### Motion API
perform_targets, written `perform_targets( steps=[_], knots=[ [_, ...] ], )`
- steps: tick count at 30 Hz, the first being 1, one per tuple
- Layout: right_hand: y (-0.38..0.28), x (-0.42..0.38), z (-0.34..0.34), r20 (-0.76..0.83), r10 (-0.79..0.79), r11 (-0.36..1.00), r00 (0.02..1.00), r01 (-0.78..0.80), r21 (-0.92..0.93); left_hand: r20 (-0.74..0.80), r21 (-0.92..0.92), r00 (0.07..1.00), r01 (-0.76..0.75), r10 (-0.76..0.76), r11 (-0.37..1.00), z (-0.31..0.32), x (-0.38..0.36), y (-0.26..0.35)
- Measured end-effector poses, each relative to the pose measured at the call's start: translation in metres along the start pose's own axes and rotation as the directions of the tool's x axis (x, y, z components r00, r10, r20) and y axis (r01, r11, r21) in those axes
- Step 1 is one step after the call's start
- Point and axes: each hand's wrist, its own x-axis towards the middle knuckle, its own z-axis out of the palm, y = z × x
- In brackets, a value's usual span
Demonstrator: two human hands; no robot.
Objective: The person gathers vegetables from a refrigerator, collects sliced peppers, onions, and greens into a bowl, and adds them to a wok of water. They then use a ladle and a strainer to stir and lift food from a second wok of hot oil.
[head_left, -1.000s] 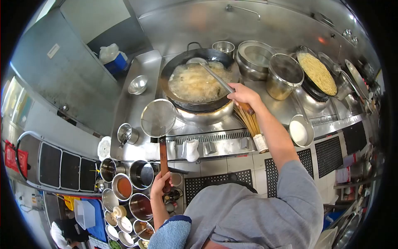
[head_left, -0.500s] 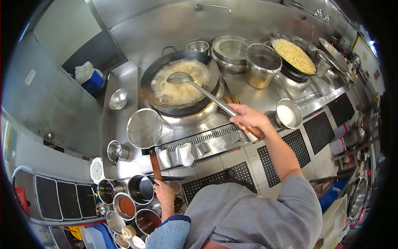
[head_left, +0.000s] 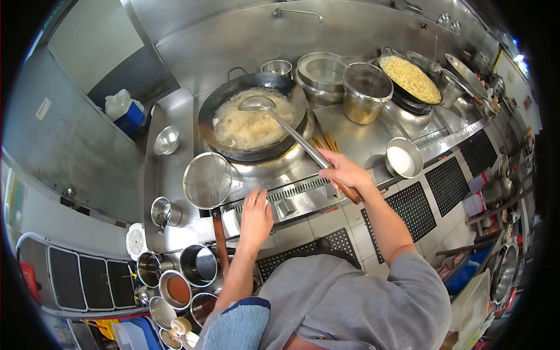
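Observation:
My right hand [head_left: 345, 170] grips the wooden handle of a long metal ladle [head_left: 291, 131]. The ladle's bowl rests at the surface of the bubbling oil [head_left: 251, 125] in a large black wok [head_left: 204, 119]. My left hand [head_left: 256, 219] hovers at the stove's front edge, fingers stretched forward and slightly apart, nothing visible in them. To its left lies a round mesh strainer [head_left: 207, 179], its wooden handle [head_left: 220, 242] pointing toward me. A folded white cloth [head_left: 231, 223] sits beside the strainer handle; a second cloth's place is covered by my left hand.
Sauce pots, including one with reddish liquid [head_left: 178, 289], stand at lower left. A bamboo brush [head_left: 325, 143] lies right of the wok. Further right are a tall pot [head_left: 367, 96], a saucepan of white contents [head_left: 401, 160] and a wok of noodles [head_left: 411, 79].
My left hand has let go of the strainer handle and moved up and right to the stove edge. The strainer has shifted slightly right. My right hand keeps the ladle, moved a little left.

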Motion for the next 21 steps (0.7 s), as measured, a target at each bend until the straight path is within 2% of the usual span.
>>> perform_targets(
  steps=[4,7,8,11,14,16,17,18,19,21],
  knots=[
    [0.0,0.002,0.006,-0.126,-0.044,0.999,0.991,0.046,0.015,-0.098,0.085,0.978,-0.173,0.182,0.981,0.008,0.074,-0.008],
    [0.006,-0.01,0.007,-0.177,-0.029,0.993,0.984,0.049,0.107,-0.144,0.236,0.97,-0.158,0.196,0.959,0.02,0.112,-0.019],
    [0.005,-0.015,0.005,-0.168,-0.028,0.986,0.985,0.055,0.155,-0.055,0.147,0.992,-0.104,0.113,0.984,0.023,0.124,-0.023],
    [-0.002,-0.028,-0.002,-0.108,-0.025,0.962,0.994,0.053,0.267,-0.031,0.218,0.99,-0.129,0.139,0.967,0.031,0.121,-0.028],
    [0.007,-0.038,-0.013,-0.056,-0.027,0.961,0.998,0.041,0.274,-0.128,0.093,0.987,-0.084,0.095,0.992,0.004,0.082,-0.015],
    [0.006,-0.051,-0.018,-0.024,-0.033,0.955,0.999,0.039,0.294,-0.032,0.014,0.999,-0.009,0.01,1.0,-0.013,0.039,-0.028],
    [0.008,-0.059,-0.021,-0.026,-0.035,0.95,0.999,0.041,0.31,0.063,-0.02,0.994,0.094,-0.092,0.995,-0.021,0.021,-0.033],
    [0.011,-0.065,-0.026,-0.019,-0.028,0.957,0.999,0.032,0.289,0.038,-0.031,0.994,0.102,-0.101,0.994,-0.026,0.002,-0.032],
    [0.013,-0.068,-0.033,-0.021,-0.026,0.933,0.999,0.032,0.359,0.023,-0.084,0.997,0.079,-0.078,0.993,-0.023,-0.018,-0.043],
    [0.016,-0.067,-0.036,0.028,-0.031,0.872,0.999,0.013,0.49,0.128,-0.121,0.979,0.175,-0.159,0.977,-0.019,-0.049,-0.048]
  ],
)
